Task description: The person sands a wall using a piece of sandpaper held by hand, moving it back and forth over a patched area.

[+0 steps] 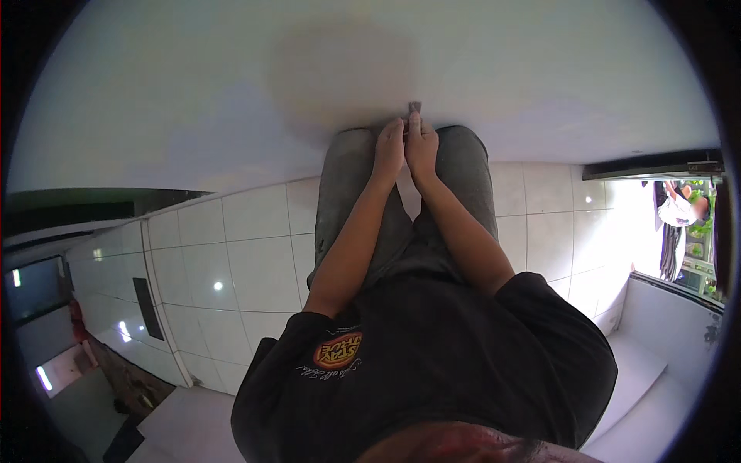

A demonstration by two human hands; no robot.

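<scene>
My right hand [422, 144] is closed on a small flat brown piece [415, 106], its thumb laid along it. The piece sticks out past the fingertips towards a pale wall [521, 75]; its material is too small to tell. Close against the right hand is my left hand [390, 149], thumb up and fingers curled. Whether the left fingers also grip something is hidden. Both hands are between my knees, just above the grey trousers [347, 173].
White floor tiles [257, 254] stretch to both sides. A darker patch [347, 69] shows on the wall. At the right, a doorway [637, 226] opens to bright daylight, with a person [677, 209] outside. A dark strip [148, 308] crosses the tiles at the left.
</scene>
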